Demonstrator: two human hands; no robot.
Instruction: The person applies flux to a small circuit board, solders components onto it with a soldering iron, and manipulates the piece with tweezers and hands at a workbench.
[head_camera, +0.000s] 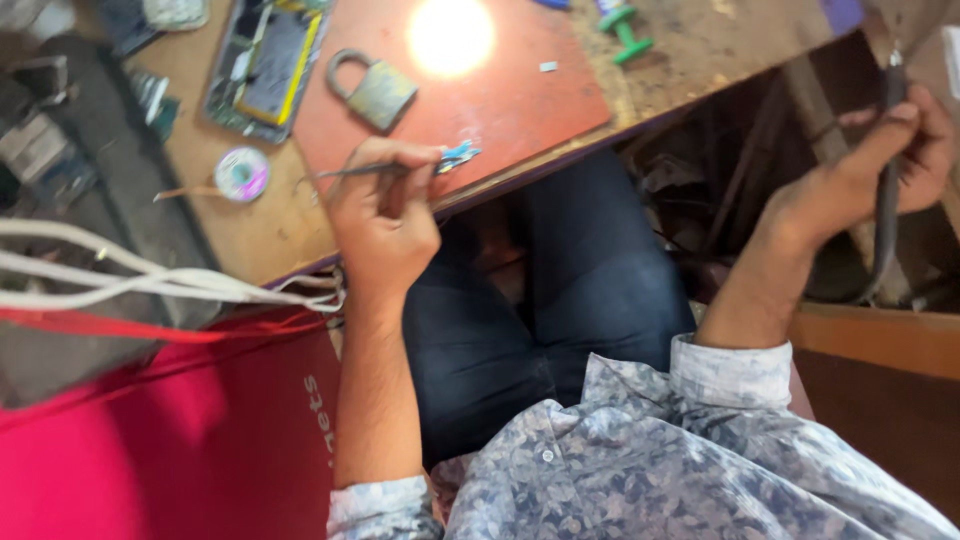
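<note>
The left hand (385, 215), just left of the frame's centre, has its grip pinched around a pair of thin metal tweezers (345, 173). The tweezers lie nearly level, and their tips hold a small blue-and-silver part (458, 155) at the lower edge of the red mat (520, 110). The part is tiny, irregular and shiny; its kind cannot be told.

The right hand (880, 165), at the upper right of the frame and well off the table (270, 225), has its grip curled around a slim dark tool handle (888, 200) that stands nearly upright, with a dark cord trailing down from it.

On the mat, above the left hand, lies a grey padlock (372, 92) with its shackle closed, and beside it a bright glare of lamp light (450, 36). Left of the mat, in the upper left, sits an opened phone (262, 70), its shell holding a green board and a yellow-edged panel. Below it on the bare wood lies a small round spool of solder wire (242, 174). A green plastic piece (628, 30) rests at the top edge.

White and red cables (150, 290) run in from the left. Dark jeans (560, 290) and a grey floral shirt (680, 460) fill the lower middle.
</note>
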